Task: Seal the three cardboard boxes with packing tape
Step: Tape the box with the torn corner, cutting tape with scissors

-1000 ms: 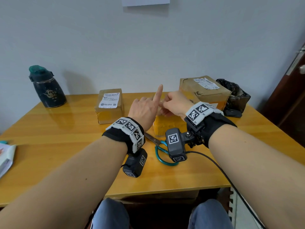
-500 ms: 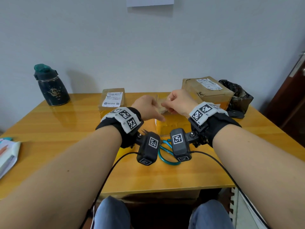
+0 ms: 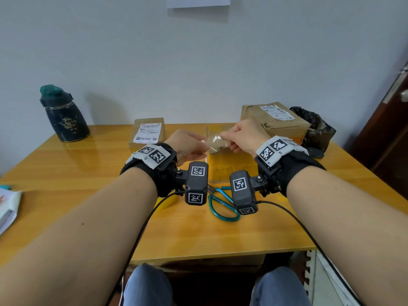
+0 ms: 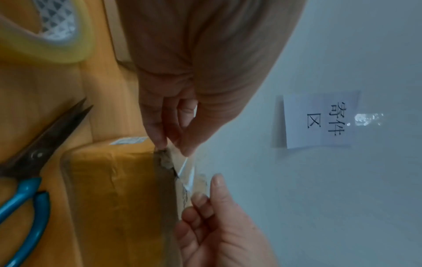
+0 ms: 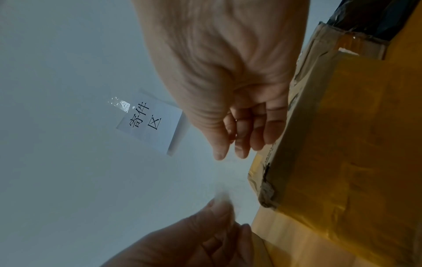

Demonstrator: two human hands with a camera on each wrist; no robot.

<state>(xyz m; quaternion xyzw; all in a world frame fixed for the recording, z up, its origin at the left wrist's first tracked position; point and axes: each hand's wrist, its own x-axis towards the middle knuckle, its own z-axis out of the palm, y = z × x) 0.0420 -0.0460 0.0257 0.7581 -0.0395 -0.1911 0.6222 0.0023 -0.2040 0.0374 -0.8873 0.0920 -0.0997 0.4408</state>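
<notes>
Pinching a crumpled tape strip (image 3: pixel 215 141) between them now, both hands' fingers (image 3: pixel 225 135) have drawn apart.

Overall light: the head view was evenly lit and soft, daylight-like, with no harsh highlights on the wall.
Shadows: the bottle (image 3: pixel 64 115) threw a faint shadow on the wall to its right; the paper notice (image 3: pixel 198 1) cast a soft one just below itself.
Glare: the glossy surface (image 3: pixel 88 173) near the bottle mirrored pale sheen; tape on the notice (image 4: pixel 367 118) glinted.
Wrist views: both were dimmer and cooler, with skin in shade.
Blur: the left hand (image 5: pixel 194 240) was smeared; the tape roll (image 4: pixel 45 30) was soft and out of focus.
Distortion: the surface edges bowed and forearms swelled towards the frame's lower corners.
</notes>
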